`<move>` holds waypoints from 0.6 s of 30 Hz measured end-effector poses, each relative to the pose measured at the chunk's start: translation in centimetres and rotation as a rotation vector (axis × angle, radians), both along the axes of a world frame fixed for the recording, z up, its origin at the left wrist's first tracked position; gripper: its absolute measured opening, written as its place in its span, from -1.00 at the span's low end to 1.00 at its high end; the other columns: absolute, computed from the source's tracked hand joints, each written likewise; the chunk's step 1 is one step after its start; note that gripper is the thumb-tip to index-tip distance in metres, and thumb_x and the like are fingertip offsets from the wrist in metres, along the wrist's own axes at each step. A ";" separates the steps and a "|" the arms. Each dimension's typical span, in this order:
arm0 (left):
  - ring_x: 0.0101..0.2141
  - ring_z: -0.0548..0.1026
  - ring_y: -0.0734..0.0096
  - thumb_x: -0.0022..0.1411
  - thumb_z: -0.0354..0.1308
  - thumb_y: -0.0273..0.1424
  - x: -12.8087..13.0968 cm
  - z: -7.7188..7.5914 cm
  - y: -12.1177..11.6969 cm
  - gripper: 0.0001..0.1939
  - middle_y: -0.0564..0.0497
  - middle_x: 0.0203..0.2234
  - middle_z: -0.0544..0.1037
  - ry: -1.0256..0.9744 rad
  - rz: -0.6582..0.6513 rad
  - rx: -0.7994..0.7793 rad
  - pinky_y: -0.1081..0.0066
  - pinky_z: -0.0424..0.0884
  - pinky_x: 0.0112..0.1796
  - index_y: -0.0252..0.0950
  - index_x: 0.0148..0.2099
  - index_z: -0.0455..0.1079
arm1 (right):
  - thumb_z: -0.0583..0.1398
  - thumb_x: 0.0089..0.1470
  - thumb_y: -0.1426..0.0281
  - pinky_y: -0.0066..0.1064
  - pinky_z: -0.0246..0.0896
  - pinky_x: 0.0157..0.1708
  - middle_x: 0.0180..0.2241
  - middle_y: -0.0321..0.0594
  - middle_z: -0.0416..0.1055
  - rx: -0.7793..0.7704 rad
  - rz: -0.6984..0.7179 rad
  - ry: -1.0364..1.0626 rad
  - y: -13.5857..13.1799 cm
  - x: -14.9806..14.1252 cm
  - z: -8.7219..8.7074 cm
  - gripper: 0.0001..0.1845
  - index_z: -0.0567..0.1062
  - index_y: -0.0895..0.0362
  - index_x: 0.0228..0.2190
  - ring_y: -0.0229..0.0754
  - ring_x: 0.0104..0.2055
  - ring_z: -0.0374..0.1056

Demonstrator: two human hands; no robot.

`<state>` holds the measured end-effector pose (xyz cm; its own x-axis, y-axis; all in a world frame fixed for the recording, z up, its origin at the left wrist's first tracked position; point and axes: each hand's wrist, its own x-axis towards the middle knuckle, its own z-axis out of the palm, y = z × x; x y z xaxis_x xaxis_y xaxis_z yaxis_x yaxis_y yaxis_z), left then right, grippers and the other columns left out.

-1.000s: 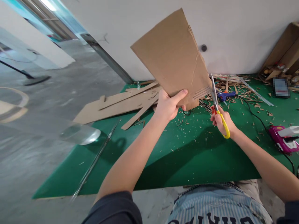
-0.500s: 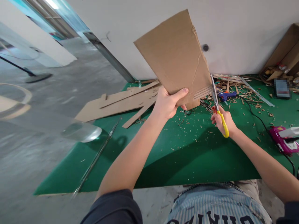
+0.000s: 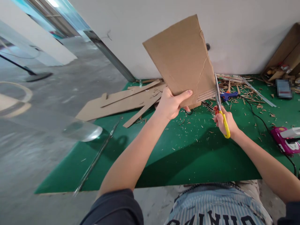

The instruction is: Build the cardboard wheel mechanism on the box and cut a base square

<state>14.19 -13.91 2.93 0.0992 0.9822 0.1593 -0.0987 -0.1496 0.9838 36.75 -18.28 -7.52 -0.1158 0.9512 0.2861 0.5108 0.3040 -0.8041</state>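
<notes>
A tilted sheet of cardboard (image 3: 180,56) is raised above the table, its lower edge gripped by my left hand (image 3: 173,103) with the thumb across the front. Several narrow slits run in from its right edge near the bottom. My right hand (image 3: 226,122) is closed round the yellow handles of a pair of scissors (image 3: 218,97). The scissor blades point upward and lie along the cardboard's right edge. Whether they bite into the edge I cannot tell.
Cardboard strips (image 3: 117,103) lie at the table's left back. A blue glue gun (image 3: 228,95) rests among cardboard scraps, with a magenta device (image 3: 284,140) at right. A clear tube (image 3: 82,131) stands on the green table (image 3: 164,159), near a transparent rod (image 3: 98,156).
The cardboard and my left hand have shifted to the right and slightly down. My right hand and the scissors have moved a little to the right.
</notes>
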 end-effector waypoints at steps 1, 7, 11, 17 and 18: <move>-0.40 0.56 0.24 -0.18 0.48 -0.20 0.0 0.0 0.0 -0.43 -0.21 -0.13 0.60 0.004 -0.003 -0.001 0.51 0.34 -0.70 -0.32 -0.11 0.45 | -0.08 0.27 -0.20 -0.35 0.24 -0.52 -0.56 -0.24 0.42 -0.004 -0.004 -0.003 0.0 -0.1 0.1 -0.27 0.38 0.17 0.01 -0.16 -0.61 0.33; -0.39 0.58 0.20 -0.15 0.47 -0.18 -0.4 -0.2 0.3 -0.40 -0.22 -0.12 0.61 0.042 -0.009 -0.002 0.46 0.40 -0.68 -0.34 -0.07 0.46 | -0.05 0.27 -0.16 -0.35 0.27 -0.50 -0.53 -0.22 0.47 0.005 0.000 -0.021 0.2 0.0 0.1 -0.32 0.40 0.15 -0.01 -0.13 -0.55 0.42; -0.36 0.58 0.20 -0.13 0.48 -0.19 -0.4 -0.2 0.2 -0.41 -0.23 -0.08 0.62 0.057 -0.035 0.006 0.49 0.40 -0.68 -0.34 -0.07 0.47 | 0.01 0.24 -0.15 -0.27 0.41 -0.33 -0.22 0.01 0.63 0.039 0.103 -0.014 0.1 0.4 0.0 -0.26 0.32 0.19 0.13 0.03 -0.22 0.59; -0.34 0.57 0.22 -0.14 0.49 -0.23 -0.2 -0.3 0.1 -0.40 -0.24 -0.03 0.60 0.036 -0.048 0.002 0.52 0.41 -0.68 -0.33 -0.05 0.47 | -0.11 0.29 -0.13 -0.28 0.34 -0.32 -0.29 -0.07 0.63 0.006 0.017 -0.154 -0.1 0.7 1.0 -0.32 0.38 0.12 0.07 -0.02 -0.31 0.56; -0.34 0.56 0.23 -0.15 0.49 -0.24 -0.2 -0.3 0.1 -0.40 -0.24 -0.04 0.60 0.030 -0.045 -0.003 0.51 0.40 -0.69 -0.33 -0.05 0.47 | -0.14 0.30 -0.13 -0.29 0.30 -0.35 -0.35 -0.10 0.60 -0.006 -0.027 -0.213 -0.2 0.6 1.2 -0.32 0.41 0.11 0.02 -0.04 -0.38 0.52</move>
